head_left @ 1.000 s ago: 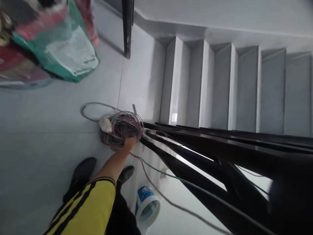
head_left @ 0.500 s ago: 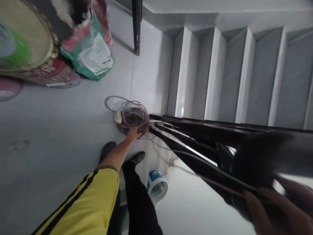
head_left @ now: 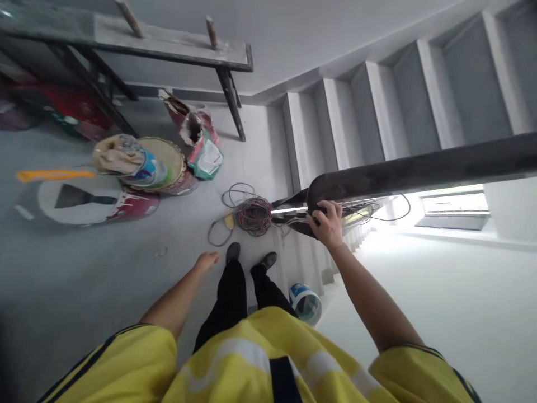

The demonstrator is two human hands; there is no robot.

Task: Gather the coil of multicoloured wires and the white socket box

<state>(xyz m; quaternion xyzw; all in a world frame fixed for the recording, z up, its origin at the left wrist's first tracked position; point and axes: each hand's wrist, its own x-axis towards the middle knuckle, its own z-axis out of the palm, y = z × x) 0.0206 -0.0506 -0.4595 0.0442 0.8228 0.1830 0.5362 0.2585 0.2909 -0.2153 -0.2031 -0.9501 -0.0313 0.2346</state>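
Note:
My right hand (head_left: 328, 225) is curled over the rounded end of the dark handrail (head_left: 403, 168). Thin wires run close beneath that hand, and whether its fingers also hold one is hidden. My left hand (head_left: 207, 261) hangs in the air at my left, its fingers drawn in, with nothing visible in it. A coil of red and dark wires (head_left: 253, 216) lies on the floor at the foot of the railing. Beside the coil are a loose grey cable loop (head_left: 218, 232) and a small yellowish piece (head_left: 229, 221).
Stairs (head_left: 344, 123) lie beyond the handrail. A blue-and-white bucket (head_left: 305, 304) stands near my feet. At left are a torn green-and-red bag (head_left: 206, 159), a lidded pail (head_left: 79, 210) bearing a scraper (head_left: 84, 197), and a trestle bench (head_left: 172, 45). More wires (head_left: 364, 210) hang beyond the rail.
My left hand has left the wire coil and come up toward my body. My right hand, earlier blurred at the lower right near strands of wire, is now on the handrail's end. The view has widened.

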